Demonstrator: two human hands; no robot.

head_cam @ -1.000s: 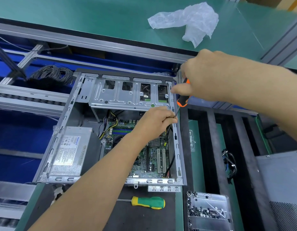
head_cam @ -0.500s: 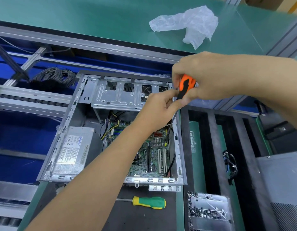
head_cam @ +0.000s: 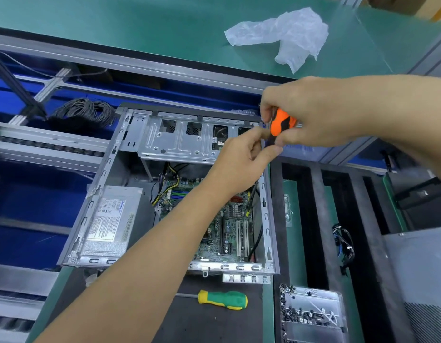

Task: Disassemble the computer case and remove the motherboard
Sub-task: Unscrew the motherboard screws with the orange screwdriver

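My right hand (head_cam: 313,112) grips the orange screwdriver (head_cam: 280,122) above the computer case (head_cam: 264,206); my left hand (head_cam: 241,159) pinches, I think, its blurred shaft over the motherboard (head_cam: 229,226).

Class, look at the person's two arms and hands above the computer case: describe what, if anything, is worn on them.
Nothing is worn on either. The left hand and the right hand are bare: no gloves, and no rings show on the fingers. Both forearms are uncovered as far as the picture's edges, so no sleeves appear, and no watch, band or marking shows on the visible sides of the wrists.
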